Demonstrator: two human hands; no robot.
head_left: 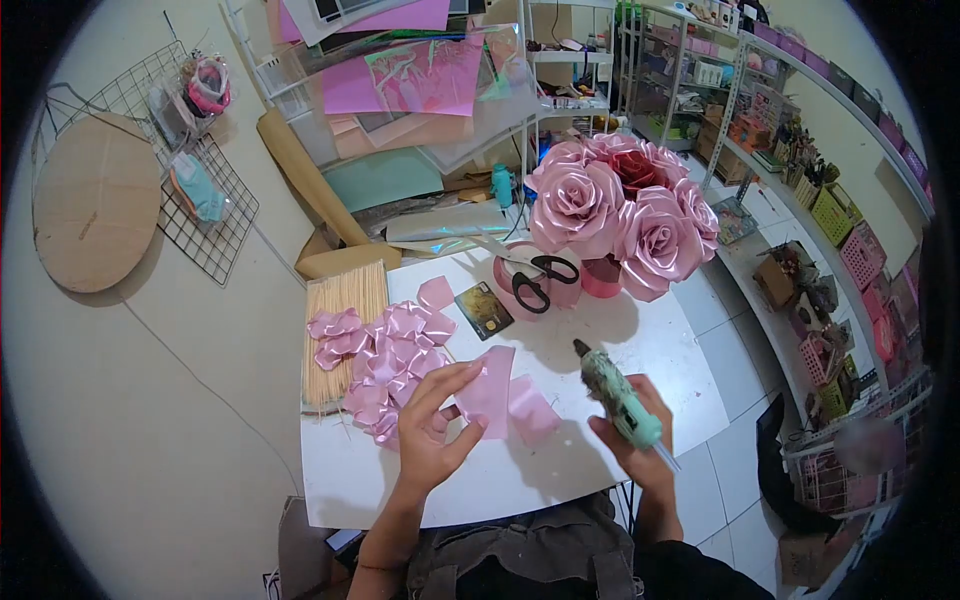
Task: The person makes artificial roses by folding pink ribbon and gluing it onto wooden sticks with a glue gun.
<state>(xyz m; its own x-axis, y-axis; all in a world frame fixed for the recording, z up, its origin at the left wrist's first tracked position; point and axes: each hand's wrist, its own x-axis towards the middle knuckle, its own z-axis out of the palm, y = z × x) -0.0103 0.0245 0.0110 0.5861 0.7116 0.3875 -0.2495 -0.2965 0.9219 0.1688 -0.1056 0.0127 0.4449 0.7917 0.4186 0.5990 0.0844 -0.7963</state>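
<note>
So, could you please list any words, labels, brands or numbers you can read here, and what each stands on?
No text can be read for certain.
Card: any print is too small to read.
Glue gun: any marking is blurred.
Cardboard box: any printing is unclear.

Two bare hands are held up in front of the body, the left spread in a C shape, the right curled in a grip.

The left forearm [388, 530] is angled up and slightly inward, and the left hand [435, 425] is turned toward the middle; its index finger [448, 383] is stretched forward and its thumb [467, 440] is held well apart from it, while the remaining fingers are partly hidden. The right forearm [657, 512] is partly seen and raised almost straight forward; the right hand [633, 465] is closed in a grasp, its thumb pointed inward, its fingers [654, 400] bent on the outer side.
</note>
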